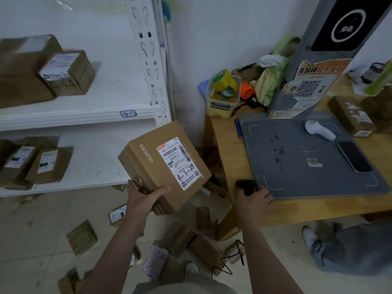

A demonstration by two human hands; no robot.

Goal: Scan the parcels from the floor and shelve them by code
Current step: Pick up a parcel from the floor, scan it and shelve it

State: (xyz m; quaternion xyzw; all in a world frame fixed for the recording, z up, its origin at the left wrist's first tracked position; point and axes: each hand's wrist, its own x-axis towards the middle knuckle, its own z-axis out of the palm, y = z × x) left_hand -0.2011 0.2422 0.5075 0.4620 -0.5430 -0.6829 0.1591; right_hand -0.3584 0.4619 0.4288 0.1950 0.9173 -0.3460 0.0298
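My left hand (146, 197) grips a brown cardboard parcel (148, 164) by its near corner, held up between the shelf and the table. Its white label (180, 163) faces me and has "4-3-24" handwritten on it. My right hand (254, 200) holds a black handheld scanner (246, 184) at the near left corner of the wooden table (222, 145). The white metal shelf (84, 116) at left carries a tag reading "4-2" (128, 113). Several parcels lie on the tiled floor (31, 230) below me, among them a box (81, 237).
Boxes sit on both shelf levels, one marked in pen (67, 73). On the table lie a grey scan pad (307, 158) with a phone (354, 157) and a white scanner (319, 129), a tape tub (223, 92) and a kiosk post (314, 66). Another person's legs (350, 249) stand at right.
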